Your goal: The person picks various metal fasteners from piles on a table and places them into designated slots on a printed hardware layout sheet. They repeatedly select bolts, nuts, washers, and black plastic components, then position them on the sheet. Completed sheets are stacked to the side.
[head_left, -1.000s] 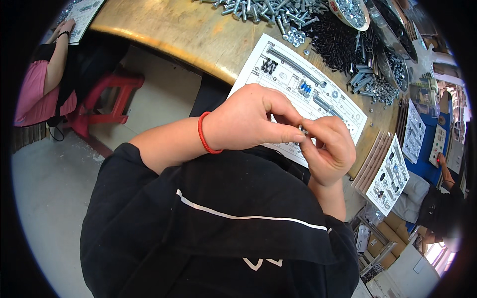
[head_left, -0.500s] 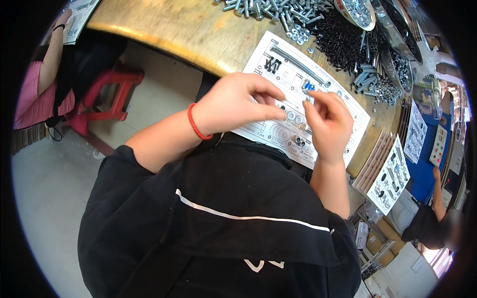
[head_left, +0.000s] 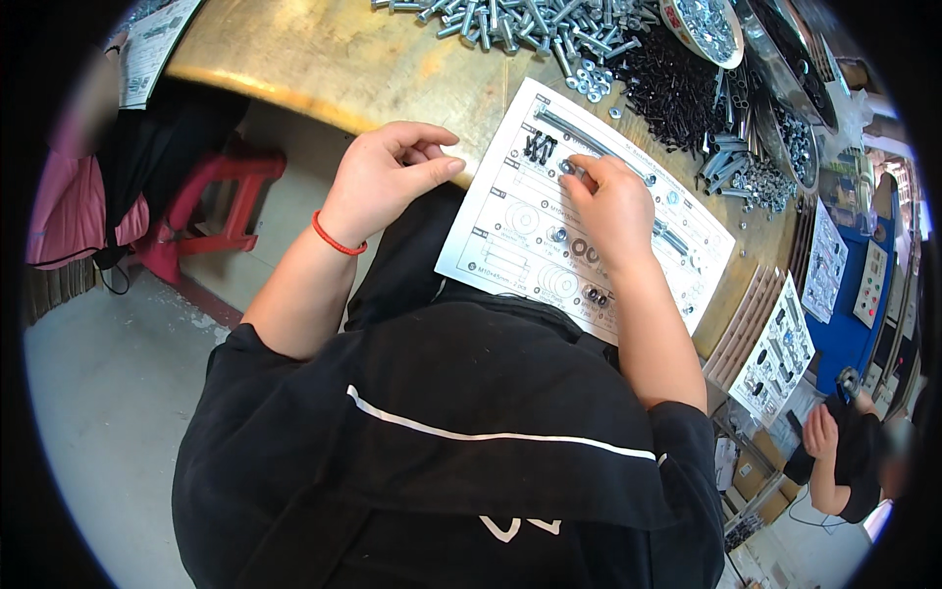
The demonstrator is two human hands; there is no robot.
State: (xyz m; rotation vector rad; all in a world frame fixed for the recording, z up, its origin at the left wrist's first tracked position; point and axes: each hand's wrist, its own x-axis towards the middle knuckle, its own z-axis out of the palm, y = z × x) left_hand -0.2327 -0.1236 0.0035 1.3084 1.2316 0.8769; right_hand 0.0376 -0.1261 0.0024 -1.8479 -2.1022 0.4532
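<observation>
My right hand [head_left: 613, 201] is over the printed parts sheet [head_left: 471, 245], fingertips pinched at a small metal ring-shaped piece [head_left: 567, 168], perhaps a nut, too small to make out surely. Close to those fingertips lies a cluster of small black screws [head_left: 539, 147]. A long metal bolt [head_left: 574, 128] rests along the sheet's upper part, partly behind the hand. Dark washers [head_left: 585, 251] and small black nuts [head_left: 596, 295] sit lower on the paper. Left of the sheet, my left hand [head_left: 378, 177] hovers by the table edge, thumb and index apart, other fingers curled, nothing visible in it.
Piled at the back are silver bolts [head_left: 535, 25], loose nuts [head_left: 592, 80] and black screws [head_left: 677, 83]. A bowl of small metal parts [head_left: 708, 29] stands behind. Metal tubes [head_left: 724, 162] lie right. A red stool [head_left: 235, 201] stands left; other people are at both sides.
My hands have parted: the left moved left, off the sheet, and the right went up and left, to beside the black screws. More of the sheet's lower part shows.
</observation>
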